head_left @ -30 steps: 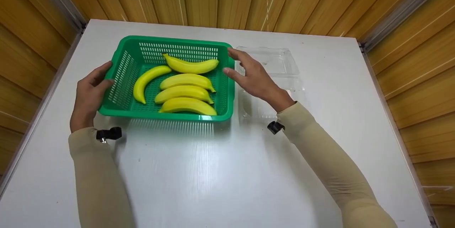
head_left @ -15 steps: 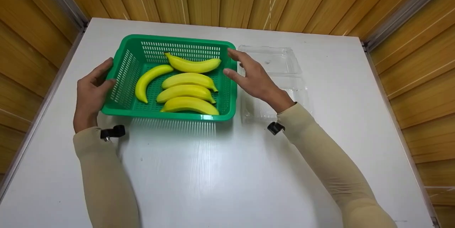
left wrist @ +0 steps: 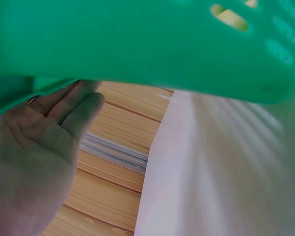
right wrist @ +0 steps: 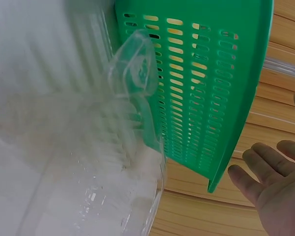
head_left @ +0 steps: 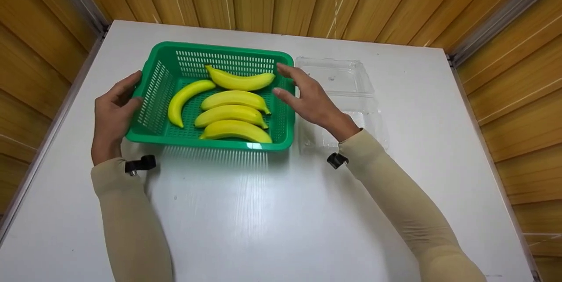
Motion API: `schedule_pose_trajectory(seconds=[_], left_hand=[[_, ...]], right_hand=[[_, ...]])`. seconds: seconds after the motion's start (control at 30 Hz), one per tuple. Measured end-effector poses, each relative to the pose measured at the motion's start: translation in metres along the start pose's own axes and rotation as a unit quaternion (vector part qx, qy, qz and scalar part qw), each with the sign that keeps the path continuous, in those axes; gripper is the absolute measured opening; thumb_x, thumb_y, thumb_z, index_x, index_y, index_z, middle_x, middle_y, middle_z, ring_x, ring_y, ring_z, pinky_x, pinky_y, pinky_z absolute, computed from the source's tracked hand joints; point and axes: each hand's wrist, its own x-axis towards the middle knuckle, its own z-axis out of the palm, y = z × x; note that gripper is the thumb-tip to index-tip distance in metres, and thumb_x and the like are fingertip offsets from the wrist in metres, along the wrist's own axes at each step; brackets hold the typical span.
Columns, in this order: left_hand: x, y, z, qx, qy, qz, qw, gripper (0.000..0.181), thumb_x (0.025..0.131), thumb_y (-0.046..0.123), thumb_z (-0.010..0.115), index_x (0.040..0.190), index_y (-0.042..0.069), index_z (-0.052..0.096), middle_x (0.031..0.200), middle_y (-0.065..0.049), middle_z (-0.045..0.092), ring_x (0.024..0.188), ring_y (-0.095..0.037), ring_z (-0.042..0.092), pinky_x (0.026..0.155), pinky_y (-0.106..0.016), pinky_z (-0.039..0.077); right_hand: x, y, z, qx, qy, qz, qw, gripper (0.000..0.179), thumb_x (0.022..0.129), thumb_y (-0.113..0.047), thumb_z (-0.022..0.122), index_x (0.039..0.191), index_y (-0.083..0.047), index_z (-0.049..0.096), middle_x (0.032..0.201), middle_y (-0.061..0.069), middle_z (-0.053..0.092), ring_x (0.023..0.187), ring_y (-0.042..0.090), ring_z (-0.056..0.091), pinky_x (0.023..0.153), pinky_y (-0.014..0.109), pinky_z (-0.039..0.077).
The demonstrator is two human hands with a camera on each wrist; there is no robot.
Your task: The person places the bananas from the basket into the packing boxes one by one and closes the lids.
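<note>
A green slotted plastic basket point(head_left: 210, 146) holds several yellow bananas point(head_left: 235, 99) on its floor. Three lie stacked side by side near the front, one curves at the left and another lies along the back. My left hand point(head_left: 110, 115) is at the basket's left rim, thumb tip over the edge and fingers against the outside. In the left wrist view its extended fingers point(left wrist: 81, 110) reach up under the rim. At the opposite end, my right hand point(head_left: 311, 99) has thumb and fingers spread, overlapping the right rim in the head view; the right wrist view shows a gap between them.
An open clear plastic clamshell box point(head_left: 338, 77) lies right of the basket, close to its side and partly hidden by my right hand. Both stand on a white table point(head_left: 246, 220) backed by wood-panelled walls point(head_left: 298, 1).
My right hand has shifted slightly left, so its fingers now overlap the basket's right rim. The left hand stays at the left rim. The whole head view has drifted a little; the bananas keep their arrangement.
</note>
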Motion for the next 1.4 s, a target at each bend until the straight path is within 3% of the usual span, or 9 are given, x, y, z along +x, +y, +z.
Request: schedule_pose_trajectory(seconds=[0.2,0.4,0.63,1.03,1.4], left_hand=[[0.000,-0.001,-0.002,-0.010,-0.001,0.009,0.9999,0.049,0.101,0.000,0.062,0.148,0.015,0.065,0.155,-0.005,0.058,0.139,-0.023,0.054,0.110,-0.026,0.047],[-0.002,-0.003,-0.005,0.013,-0.004,-0.002,0.9999,0.052,0.102,0.001,0.058,0.151,0.018,0.061,0.158,-0.003,0.054,0.143,-0.023,0.051,0.113,-0.027,0.044],[-0.001,-0.005,-0.006,0.022,-0.009,0.014,0.9996,0.052,0.102,0.000,0.056,0.153,0.011,0.057,0.160,-0.005,0.052,0.146,-0.023,0.049,0.117,-0.030,0.041],[-0.002,-0.002,-0.002,0.008,-0.011,0.010,0.9999,0.053,0.102,0.001,0.057,0.153,0.019,0.060,0.158,-0.004,0.054,0.141,-0.023,0.053,0.114,-0.029,0.044],[0.000,-0.001,0.000,0.030,-0.007,0.008,0.9995,0.055,0.103,0.004,0.057,0.155,0.019,0.056,0.159,-0.002,0.054,0.143,-0.024,0.052,0.116,-0.033,0.043]], right_hand=[[0.004,-0.001,0.007,0.006,0.007,-0.023,0.9997,0.064,0.109,-0.032,0.062,0.162,-0.006,0.039,0.162,0.011,0.048,0.147,0.019,0.045,0.119,0.040,0.040],[0.009,-0.003,0.015,0.005,0.001,-0.038,0.9993,0.066,0.107,-0.029,0.068,0.162,-0.005,0.040,0.160,0.011,0.048,0.146,0.018,0.046,0.120,0.032,0.037],[0.016,-0.006,0.025,-0.008,-0.013,-0.052,0.9985,0.067,0.105,-0.028,0.070,0.161,-0.004,0.041,0.158,0.013,0.050,0.146,0.019,0.046,0.121,0.031,0.035],[0.025,-0.012,0.042,-0.005,-0.045,-0.043,0.9981,0.066,0.106,-0.031,0.069,0.161,-0.007,0.042,0.158,0.012,0.050,0.145,0.018,0.047,0.120,0.030,0.035],[0.031,-0.018,0.053,-0.026,-0.067,-0.030,0.9969,0.067,0.105,-0.030,0.071,0.161,-0.007,0.042,0.160,0.008,0.049,0.146,0.019,0.046,0.121,0.029,0.033]])
